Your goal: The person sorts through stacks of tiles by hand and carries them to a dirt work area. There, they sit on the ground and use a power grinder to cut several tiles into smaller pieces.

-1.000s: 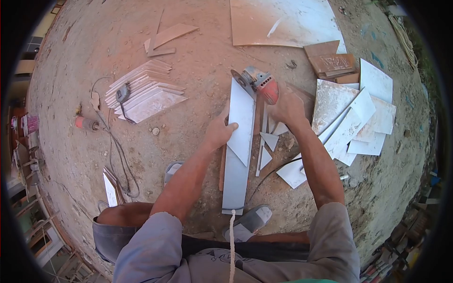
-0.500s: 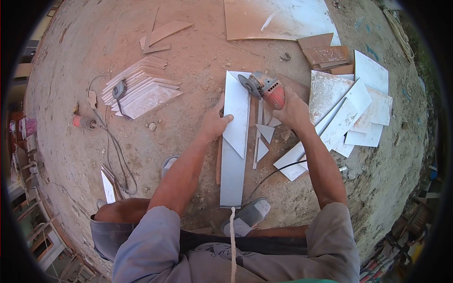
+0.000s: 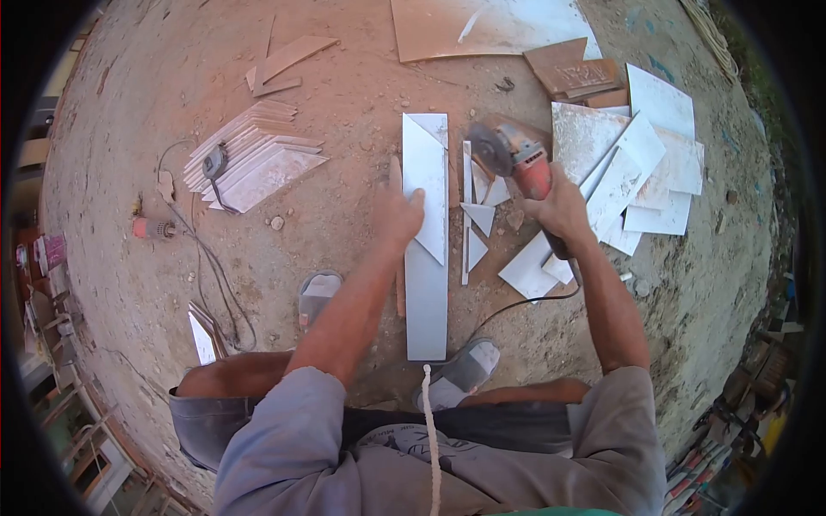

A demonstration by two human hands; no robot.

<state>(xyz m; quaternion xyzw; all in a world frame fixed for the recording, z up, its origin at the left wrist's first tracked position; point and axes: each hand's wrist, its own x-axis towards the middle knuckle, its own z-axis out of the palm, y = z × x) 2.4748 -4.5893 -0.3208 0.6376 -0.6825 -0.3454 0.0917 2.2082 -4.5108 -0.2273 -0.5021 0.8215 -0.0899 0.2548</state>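
My right hand [image 3: 561, 206] is wrapped round the red body of an angle grinder [image 3: 529, 172], whose disc [image 3: 490, 150] is blurred and stands apart from the white pieces, to their right. My left hand [image 3: 400, 211] grips the left edge of a white tile piece [image 3: 423, 176] with a slanted near end, its thumb on top. That tile piece lies over a long grey-white strip [image 3: 426, 305] pointing toward me. Thin slivers and triangular offcuts [image 3: 478, 218] lie on the ground between the strip and the grinder.
A fanned stack of cut tile pieces [image 3: 267, 176] with a tape measure [image 3: 215, 161] on it lies at left, near another red power tool [image 3: 153, 228] and its cord. At right are heaped white pieces [image 3: 589, 138]. A large sheet [image 3: 508, 30] lies at the back; the grinder's cable [image 3: 516, 304] runs by my foot.
The grinder has moved right, away from the white tile piece, its disc leaving the piece's edge. My left hand stays on the piece, and the view has shifted slightly.
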